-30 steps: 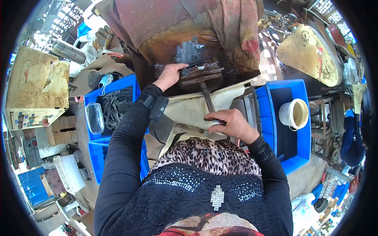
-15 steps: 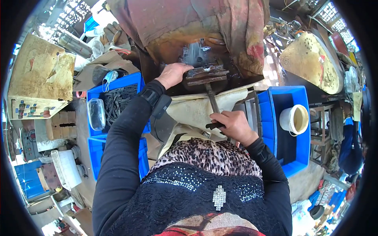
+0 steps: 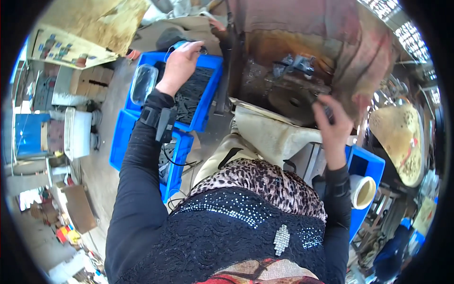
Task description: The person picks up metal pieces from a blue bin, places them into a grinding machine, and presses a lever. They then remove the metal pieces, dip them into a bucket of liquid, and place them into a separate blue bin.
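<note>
What the hands [image 3: 178, 68] hold is unclear; a transparent container [image 3: 143, 84] overlaps the blue crate [image 3: 212, 97].

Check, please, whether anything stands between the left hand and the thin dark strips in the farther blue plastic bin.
Nothing visible stands between the left hand and the thin dark strips; the clear plastic container sits at the left edge of the blue bin. The palm's underside is hidden.

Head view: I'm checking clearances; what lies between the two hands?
In the head view, part of the blue bin of dark strips, then the brown basin with a dark disc in it.
</note>
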Available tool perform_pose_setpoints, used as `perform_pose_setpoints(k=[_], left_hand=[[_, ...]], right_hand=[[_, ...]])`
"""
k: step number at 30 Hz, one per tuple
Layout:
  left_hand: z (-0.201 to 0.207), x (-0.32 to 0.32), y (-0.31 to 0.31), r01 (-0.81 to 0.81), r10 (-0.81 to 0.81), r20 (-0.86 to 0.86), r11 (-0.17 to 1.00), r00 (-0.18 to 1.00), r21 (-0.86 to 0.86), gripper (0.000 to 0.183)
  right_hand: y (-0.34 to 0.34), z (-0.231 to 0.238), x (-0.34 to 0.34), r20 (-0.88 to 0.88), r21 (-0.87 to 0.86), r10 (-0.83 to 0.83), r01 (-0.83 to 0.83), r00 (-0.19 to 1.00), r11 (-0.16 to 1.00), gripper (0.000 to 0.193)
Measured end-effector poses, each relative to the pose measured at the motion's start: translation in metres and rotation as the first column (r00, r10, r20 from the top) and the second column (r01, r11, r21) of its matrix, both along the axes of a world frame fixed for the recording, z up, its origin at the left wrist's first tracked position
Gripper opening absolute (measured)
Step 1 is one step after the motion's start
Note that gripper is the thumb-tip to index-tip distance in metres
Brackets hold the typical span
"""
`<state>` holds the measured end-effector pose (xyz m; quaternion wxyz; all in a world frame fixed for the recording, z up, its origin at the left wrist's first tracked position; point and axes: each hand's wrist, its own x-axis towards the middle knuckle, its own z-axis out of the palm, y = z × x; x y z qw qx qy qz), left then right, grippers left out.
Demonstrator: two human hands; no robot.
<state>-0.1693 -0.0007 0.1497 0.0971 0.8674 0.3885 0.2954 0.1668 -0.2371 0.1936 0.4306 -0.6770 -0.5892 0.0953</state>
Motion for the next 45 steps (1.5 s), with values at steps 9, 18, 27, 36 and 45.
perform_pose_setpoints(k=[9, 18, 27, 36, 45], left_hand=[[-0.108, -0.138, -0.066, -0.397, 0.382, -0.11, 0.886, 0.918, -0.239, 0.024], [-0.144, -0.146, -0.103, -0.489, 0.41, -0.279, 0.801, 0.868, -0.345, 0.023], [-0.143, -0.091, -0.095, -0.476, 0.318, -0.512, 0.854, 0.798, -0.212, 0.016], [-0.149, -0.075, -0.087, -0.24, 0.146, -0.779, 0.971, 0.61, -0.006, 0.014], [-0.167, -0.101, -0.061, -0.066, 0.553, 0.217, 0.446, 0.805, -0.892, 0.015]], right_hand=[[0.128, 0.029, 0.072, -0.196, 0.07, 0.061, -0.048, 0.979, 0.996, 0.022], [0.171, 0.044, 0.117, -0.273, -0.049, 0.006, -0.02, 0.962, 0.999, 0.022], [0.153, 0.066, 0.113, -0.31, -0.053, -0.04, 0.025, 0.95, 0.998, 0.026], [0.061, 0.036, 0.104, -0.286, -0.099, -0.252, 0.233, 0.924, 0.967, 0.032], [-0.011, -0.029, 0.114, -0.529, -0.379, -0.367, 0.174, 0.765, 0.909, 0.024]])
